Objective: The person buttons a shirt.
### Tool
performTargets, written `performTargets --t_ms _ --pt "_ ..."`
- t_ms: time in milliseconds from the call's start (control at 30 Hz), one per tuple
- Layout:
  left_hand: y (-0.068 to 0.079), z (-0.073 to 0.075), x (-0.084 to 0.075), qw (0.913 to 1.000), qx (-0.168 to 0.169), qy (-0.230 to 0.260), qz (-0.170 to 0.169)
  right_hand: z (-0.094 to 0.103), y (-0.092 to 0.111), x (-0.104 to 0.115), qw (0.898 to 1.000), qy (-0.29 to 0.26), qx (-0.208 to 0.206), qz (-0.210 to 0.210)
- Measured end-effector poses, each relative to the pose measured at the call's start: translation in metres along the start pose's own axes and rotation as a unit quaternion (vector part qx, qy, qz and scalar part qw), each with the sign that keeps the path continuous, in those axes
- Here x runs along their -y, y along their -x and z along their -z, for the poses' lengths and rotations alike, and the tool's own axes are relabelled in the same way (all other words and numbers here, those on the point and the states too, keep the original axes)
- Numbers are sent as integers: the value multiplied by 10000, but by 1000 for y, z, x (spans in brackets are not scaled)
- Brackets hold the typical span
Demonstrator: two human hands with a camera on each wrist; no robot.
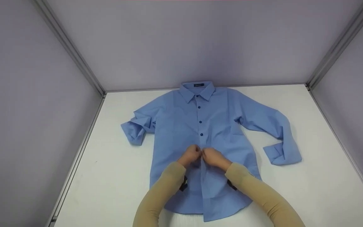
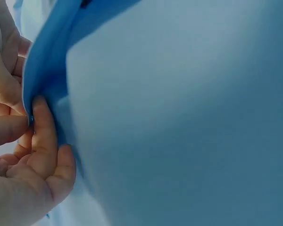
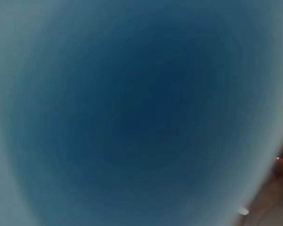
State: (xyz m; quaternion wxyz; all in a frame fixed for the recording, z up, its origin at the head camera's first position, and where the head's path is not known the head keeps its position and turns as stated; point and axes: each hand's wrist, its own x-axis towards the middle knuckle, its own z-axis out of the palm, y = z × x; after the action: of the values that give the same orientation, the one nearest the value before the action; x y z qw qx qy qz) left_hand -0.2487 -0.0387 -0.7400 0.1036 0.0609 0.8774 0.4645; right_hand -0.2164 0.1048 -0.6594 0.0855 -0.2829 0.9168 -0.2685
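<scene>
A blue long-sleeved shirt (image 1: 181,126) lies front up, collar at the far end. Dark buttons (image 1: 200,122) run down the upper part of its front placket (image 1: 204,186). Both hands meet at the placket, just below the lowest visible button. The left hand (image 1: 191,154) pinches the placket edge between thumb and finger, as the left wrist view shows from close by. Facing it, the right hand (image 1: 213,157) has curled fingers gripping the same edge. Blurred blue cloth (image 3: 141,103) fills most of the right wrist view, with part of a hand (image 3: 271,200) at its lower right.
Under the shirt is a white table (image 1: 106,176), with grey panels (image 1: 181,44) at the back and both sides. One sleeve (image 1: 134,129) lies crumpled on the left; the other sleeve (image 1: 282,132) bends down on the right. Dark wrist devices (image 1: 183,183) show beneath the forearms.
</scene>
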Motion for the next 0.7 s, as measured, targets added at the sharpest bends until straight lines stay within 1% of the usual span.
performTargets --t_ms 33,100,133,167,233,267,300,333,367,400,467,500,533,567,600,633,667,700 --pt "-6 -1 8 9996 -63 85 -264 13 4 14 9999 -72 25 -120" --pt "-6 4 2 9996 -90 -75 -248 39 13 49 9982 88 142 -574" --pt "-5 6 0 9987 -174 -113 -473 44 17 57 9978 257 55 -613" --pt "7 17 -21 9980 -236 -252 -527 48 19 65 9968 479 -48 -639" --pt "17 27 -41 9983 -197 -326 -430 51 23 74 9919 1069 -255 -632" --pt "24 33 -55 9988 -143 -401 -225 50 24 77 9884 1352 -413 -561" --pt "32 39 -70 9988 -144 -450 -155 50 26 79 9836 1644 -538 -506" --pt "38 44 -77 9987 -193 -383 -275 50 26 82 9789 1870 -682 -467" --pt "48 52 -94 9993 -154 -300 -182 49 27 83 9738 2075 -837 -408" --pt "48 53 -94 9997 -126 -155 -107 47 26 83 9692 2228 -996 -344" --pt "63 63 -115 9996 -239 -41 -162 45 26 84 9626 2403 -1211 -303" --pt "73 70 -129 9991 -329 54 -255 45 26 84 9610 2433 -1274 -317" --pt "77 72 -134 9988 -401 124 -268 44 25 83 9592 2447 -1386 -293" --pt "82 76 -145 9993 -361 133 43 44 25 82 9582 2434 -1476 -280" --pt "82 75 -145 9989 -445 81 76 44 24 81 9576 2404 -1565 -263" --pt "73 68 -130 9984 -554 117 -62 44 24 80 9574 2360 -1647 -241" --pt "64 61 -119 9978 -655 -21 34 44 23 79 9581 2274 -1728 -222" --pt "50 51 -97 9972 -748 -9 -20 43 23 78 9585 2186 -1823 -184"
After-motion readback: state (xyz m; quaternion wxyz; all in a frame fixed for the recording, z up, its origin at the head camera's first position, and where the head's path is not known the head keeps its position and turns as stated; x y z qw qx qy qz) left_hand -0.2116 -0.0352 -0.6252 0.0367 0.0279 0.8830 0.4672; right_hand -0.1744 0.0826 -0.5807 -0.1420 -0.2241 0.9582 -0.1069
